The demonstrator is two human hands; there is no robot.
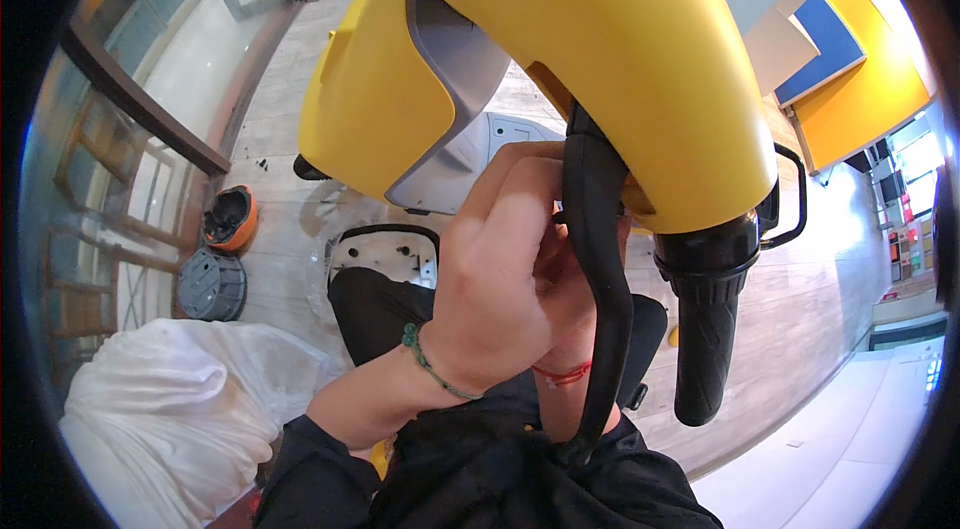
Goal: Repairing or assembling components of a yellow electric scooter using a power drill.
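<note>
The yellow handlebar cover (610,59) of a scooter fills the upper middle. A black brake lever (600,269) hangs down from it, beside the black rubber handlebar grip (705,349). My left hand (490,269), with a green cord bracelet, is curled closed against the lever's left side below the cover. Its fingertips, and whatever they pinch, are hidden behind the lever. My right hand (570,304), with a red cord bracelet, sits close behind the lever, next to my left hand. Most of its fingers are covered by the lever and my left hand.
On the wooden floor at left lie an orange helmet (238,207) and a round grey plastic part (213,284). A white-lined panel (385,254) lies by my knees. White cloth (180,409) is heaped at lower left. Glass doors (150,129) stand at left.
</note>
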